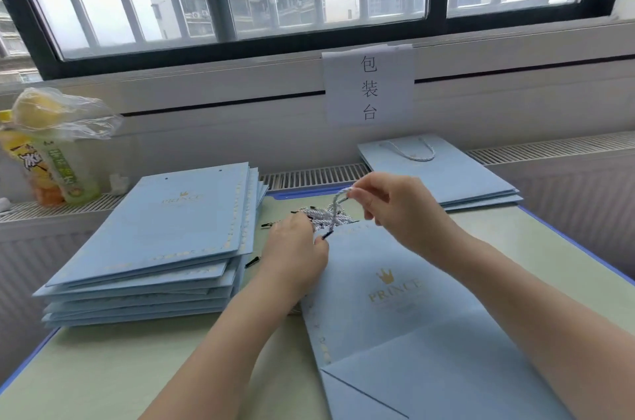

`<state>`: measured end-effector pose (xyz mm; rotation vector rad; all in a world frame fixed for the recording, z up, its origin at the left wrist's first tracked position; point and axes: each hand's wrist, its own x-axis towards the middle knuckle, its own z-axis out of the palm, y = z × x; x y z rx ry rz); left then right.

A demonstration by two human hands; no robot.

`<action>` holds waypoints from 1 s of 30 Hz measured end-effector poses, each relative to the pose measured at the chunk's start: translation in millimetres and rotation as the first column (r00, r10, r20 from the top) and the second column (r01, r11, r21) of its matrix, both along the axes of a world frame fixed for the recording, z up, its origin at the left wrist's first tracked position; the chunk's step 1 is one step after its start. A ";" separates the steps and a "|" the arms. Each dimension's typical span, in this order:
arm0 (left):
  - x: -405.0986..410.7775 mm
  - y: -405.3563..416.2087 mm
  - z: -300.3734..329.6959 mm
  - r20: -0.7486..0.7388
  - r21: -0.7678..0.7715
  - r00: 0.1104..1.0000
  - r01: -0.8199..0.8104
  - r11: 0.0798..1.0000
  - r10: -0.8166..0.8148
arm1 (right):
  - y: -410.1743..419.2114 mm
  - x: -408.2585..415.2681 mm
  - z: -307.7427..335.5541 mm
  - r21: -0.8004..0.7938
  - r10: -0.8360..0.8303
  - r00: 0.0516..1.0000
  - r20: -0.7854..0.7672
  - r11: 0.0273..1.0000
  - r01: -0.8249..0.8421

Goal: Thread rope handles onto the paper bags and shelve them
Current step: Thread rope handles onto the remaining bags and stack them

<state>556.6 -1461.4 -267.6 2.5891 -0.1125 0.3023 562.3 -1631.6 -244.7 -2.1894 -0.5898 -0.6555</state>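
Note:
A flat light-blue paper bag (405, 327) with a gold crown logo lies in front of me on the table. My right hand (395, 210) pinches a white twisted rope handle (338, 201) and lifts it above the bag's top edge. My left hand (295, 251) rests at the bag's top left corner, fingers closed on the rope's black-tipped end. A heap of loose rope handles (324, 217) lies just behind the bag. On the left stands a stack of bags without handles (165, 244). At the back right lies a small pile of bags with handles (443, 172).
The pale green table (120, 371) has a blue rim. Drink bottles (58, 175) under a plastic bag (62, 113) stand on the radiator ledge at far left. A paper sign (369, 86) hangs on the wall below the window.

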 end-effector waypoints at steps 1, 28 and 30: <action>1.6 0.0 -2.4 -0.002 0.043 1.000 0.011 0.999 -0.011 | 3.5 0.7 -6.2 -0.146 -0.033 0.999 0.010 0.989 0.034; -12.8 7.1 27.7 -0.005 -0.902 0.974 0.093 0.422 -0.226 | 11.5 3.5 -15.3 0.006 0.149 0.974 -0.168 0.989 -0.150; -12.6 9.3 29.9 -0.007 -0.942 0.976 0.066 0.329 -0.217 | 10.1 4.8 -16.6 -0.011 0.119 0.974 -0.193 0.992 -0.123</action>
